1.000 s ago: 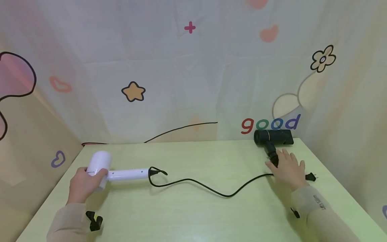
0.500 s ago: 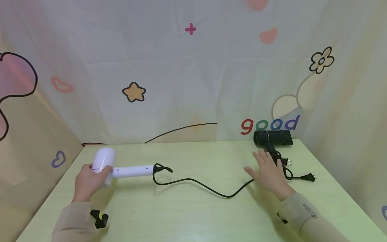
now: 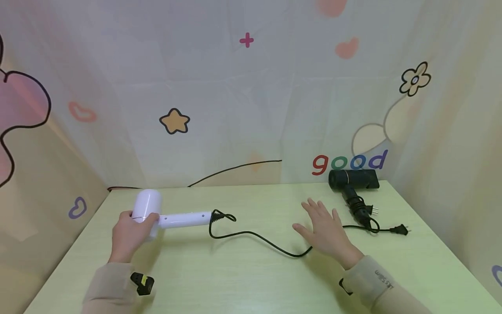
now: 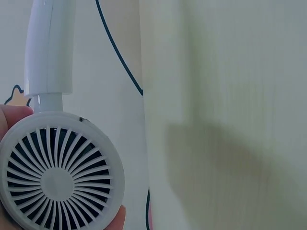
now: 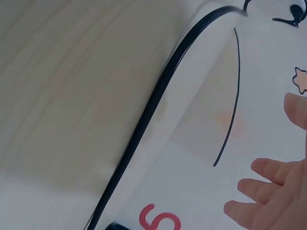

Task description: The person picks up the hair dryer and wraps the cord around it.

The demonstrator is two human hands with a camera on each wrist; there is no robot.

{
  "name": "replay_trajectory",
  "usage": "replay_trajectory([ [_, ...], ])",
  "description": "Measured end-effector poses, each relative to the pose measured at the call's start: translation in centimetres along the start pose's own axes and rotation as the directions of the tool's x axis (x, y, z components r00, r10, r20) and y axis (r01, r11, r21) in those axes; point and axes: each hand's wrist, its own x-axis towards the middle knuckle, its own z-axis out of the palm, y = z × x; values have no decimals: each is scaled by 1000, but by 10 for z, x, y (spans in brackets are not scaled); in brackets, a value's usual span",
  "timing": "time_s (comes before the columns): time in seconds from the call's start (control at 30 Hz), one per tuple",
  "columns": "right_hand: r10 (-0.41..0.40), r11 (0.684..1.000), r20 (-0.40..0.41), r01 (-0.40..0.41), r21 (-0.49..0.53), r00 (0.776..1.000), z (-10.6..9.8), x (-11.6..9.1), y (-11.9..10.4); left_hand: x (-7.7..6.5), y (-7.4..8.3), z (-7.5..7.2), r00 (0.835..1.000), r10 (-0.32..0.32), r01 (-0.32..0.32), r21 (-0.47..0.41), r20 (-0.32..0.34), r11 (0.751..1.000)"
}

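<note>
Two hair dryers share a pale desk (image 3: 243, 283), one in a person's grip at left and the other lying at the far right. The left hand (image 3: 129, 237) curls its fingers and thumb around the barrel of the white hair dryer (image 3: 148, 203), whose handle (image 3: 186, 220) points right. The left wrist view shows the dryer's round slatted grille (image 4: 57, 184), with a shadow cast on the desk to its right. From the handle's end, a black cord (image 3: 296, 256) loops and snakes right across the desk, passing beneath the right hand (image 3: 327, 233). That hand holds nothing, its fingers straight and spread; whether it touches the cord cannot be told. Farther right lies the black hair dryer (image 3: 354, 179), its barrel along the far edge and its cord-wrapped handle pointing near. Two black plugs lie just right of that handle, an upper plug (image 3: 370, 209) and a lower plug (image 3: 399, 230). Behind the desk hangs a printed cloth (image 3: 235, 87), the word "good" (image 3: 350, 162) just above the black dryer.
</note>
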Motion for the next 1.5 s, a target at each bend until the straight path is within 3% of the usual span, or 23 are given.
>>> replay_trajectory([
  [0.3,-30,997,21,29,70,999,17,1,-21,-8,14,9,1000,-9,9,-35,-2,999],
  [1.0,-94,983,119,74,169,988,28,0,-72,-17,45,30,1000,-18,17,-100,-7,995],
  [1.23,-106,973,166,68,222,980,33,0,-82,-21,57,37,1000,3,-5,-124,-19,992],
  [1.5,-181,951,179,125,284,967,38,8,-96,-30,75,45,999,32,-38,-163,-37,986],
])
